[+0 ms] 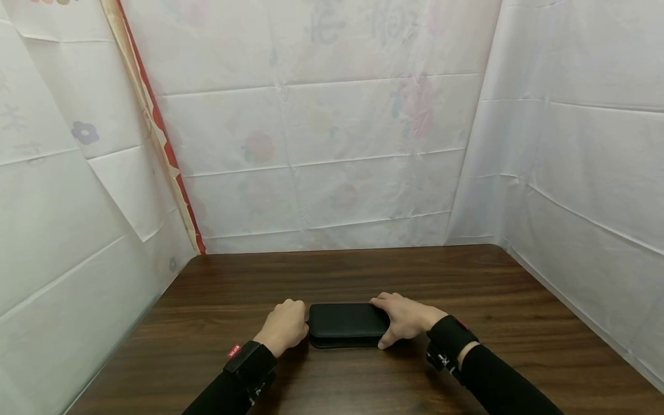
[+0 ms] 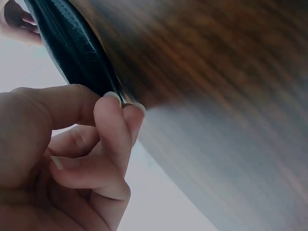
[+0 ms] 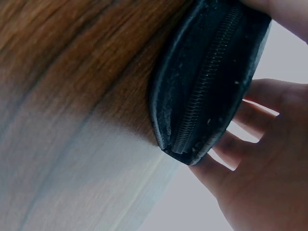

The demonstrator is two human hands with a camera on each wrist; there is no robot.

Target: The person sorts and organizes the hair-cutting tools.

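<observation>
A black zip-around wallet [image 1: 349,320] lies flat on the table, its long side running left to right. My left hand [image 1: 285,325] is at the wallet's left end; in the left wrist view its thumb and fingers [image 2: 113,115] pinch at the tip of the zipped edge. I cannot tell whether they hold the zipper pull or the edge itself. Across the right end, my right hand [image 1: 407,317] grips the wallet, thumb at the near edge and fingers at the far edge. Closed zipper teeth [image 3: 207,79] run along the side in the right wrist view.
The dark wood-grain table [image 1: 332,276] extends around the wallet. White sheets with faint prints form a back wall [image 1: 321,144], a left wall [image 1: 62,230] and a right wall [image 1: 586,173]. A red-and-cream strip [image 1: 161,132] runs down the back left corner.
</observation>
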